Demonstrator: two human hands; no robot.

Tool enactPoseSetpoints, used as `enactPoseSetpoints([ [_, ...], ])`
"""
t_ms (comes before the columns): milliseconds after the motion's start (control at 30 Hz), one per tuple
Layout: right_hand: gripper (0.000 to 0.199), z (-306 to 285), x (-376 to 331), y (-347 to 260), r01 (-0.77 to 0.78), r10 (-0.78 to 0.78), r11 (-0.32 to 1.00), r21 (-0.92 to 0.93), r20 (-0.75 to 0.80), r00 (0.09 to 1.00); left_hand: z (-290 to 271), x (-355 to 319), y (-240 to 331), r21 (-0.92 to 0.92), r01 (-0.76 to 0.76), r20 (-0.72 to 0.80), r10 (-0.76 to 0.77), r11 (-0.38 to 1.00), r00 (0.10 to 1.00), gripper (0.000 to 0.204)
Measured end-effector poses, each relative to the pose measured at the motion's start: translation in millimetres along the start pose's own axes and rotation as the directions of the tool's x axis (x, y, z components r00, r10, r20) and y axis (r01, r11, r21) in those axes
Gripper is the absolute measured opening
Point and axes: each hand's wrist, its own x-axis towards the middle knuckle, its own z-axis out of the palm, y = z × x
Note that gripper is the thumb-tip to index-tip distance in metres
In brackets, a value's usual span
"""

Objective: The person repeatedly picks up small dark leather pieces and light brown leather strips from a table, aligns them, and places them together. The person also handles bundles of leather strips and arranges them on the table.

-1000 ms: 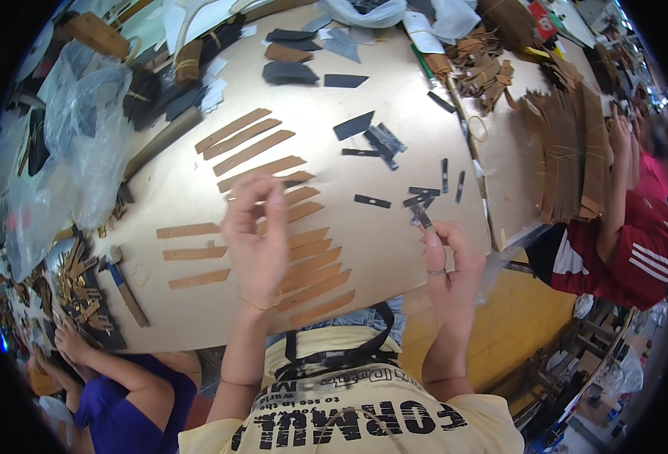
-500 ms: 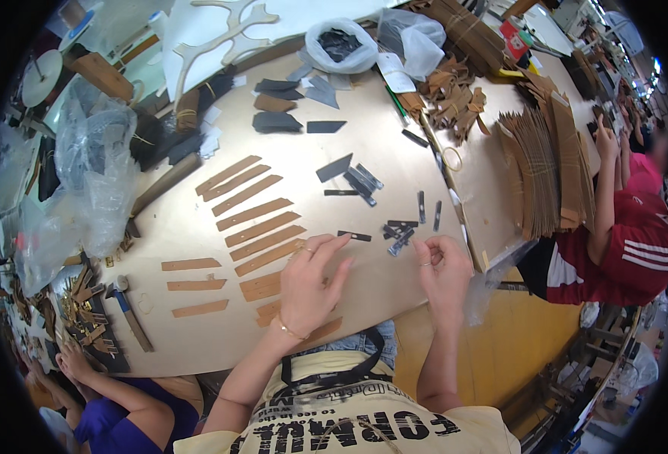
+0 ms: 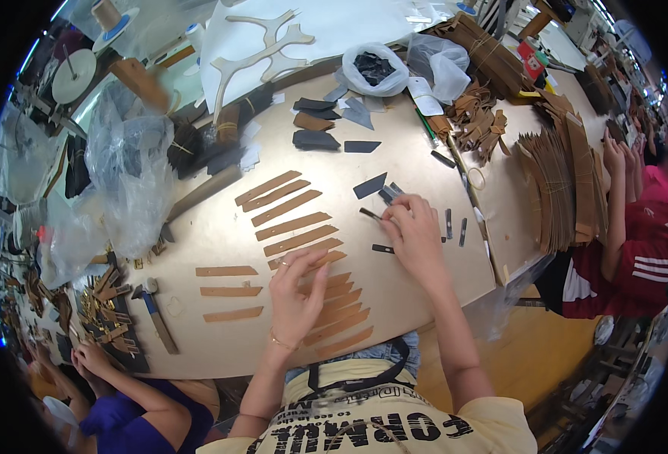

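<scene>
The right hand point(image 3: 417, 238) is reaching over the bench point(image 3: 394, 310), its fingers point(image 3: 393, 215) pinching one end of a small black strip point(image 3: 369, 213) while the other end is pointing toward the left. The left hand point(image 3: 294, 295) is hovering lower and to the left, its fingers curling loosely and its thumb standing apart from them, gripping nothing visible; whether it is touching the tan strips point(image 3: 294, 229) beneath, the picture is not making clear.

Those tan strips are lying in a slanting column, their pointed ends facing right, and the left hand is covering part of the lower ones. Another black strip point(image 3: 382, 248) is lying just beside the right hand, and two more, one of them this dark strip point(image 3: 449, 224), are lying to its right. Above the hand, a slanted dark piece point(image 3: 369, 185) is resting next to a few dark strips point(image 3: 389, 194) that the hand is partly hiding.

Farther left, three separate tan strips point(image 3: 232, 292) are lying one below another, and a hammer point(image 3: 157, 312) is resting beyond them. Toward the far edge, an open plastic bag point(image 3: 400, 79) is holding black pieces. On the right, a bundle of brown strips point(image 3: 543, 193) is standing near a co-worker in a red shirt point(image 3: 648, 246).
</scene>
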Motion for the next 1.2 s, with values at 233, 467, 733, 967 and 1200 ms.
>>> enactPoseSetpoints([
  [233,0.013,-43,-32,-29,-0.296,0.166,0.831,0.471,0.298,0.940,14,9,14,-0.565,0.240,0.218,-0.138,0.789,0.966,0.026],
  [467,0.010,-39,-34,-41,-0.071,0.074,0.920,0.386,0.008,0.997,17,5,24,-0.448,0.108,0.065,-0.087,0.888,0.994,0.010],
  [733,0.017,-38,-56,-63,-0.249,0.308,0.791,0.559,-0.012,0.951,30,-7,27,-0.202,-0.217,-0.092,0.202,0.955,0.975,0.019],
  [967,0.010,-47,-61,-43,-0.307,0.181,0.630,0.713,0.249,0.951,30,-10,20,-0.005,-0.479,0.013,0.479,0.878,0.878,0.029],
  [1200,0.013,-80,-104,33,-0.132,0.566,0.697,0.705,-0.428,0.705,32,-25,15,-0.431,-0.009,-0.102,-0.039,0.902,0.994,0.009],
])
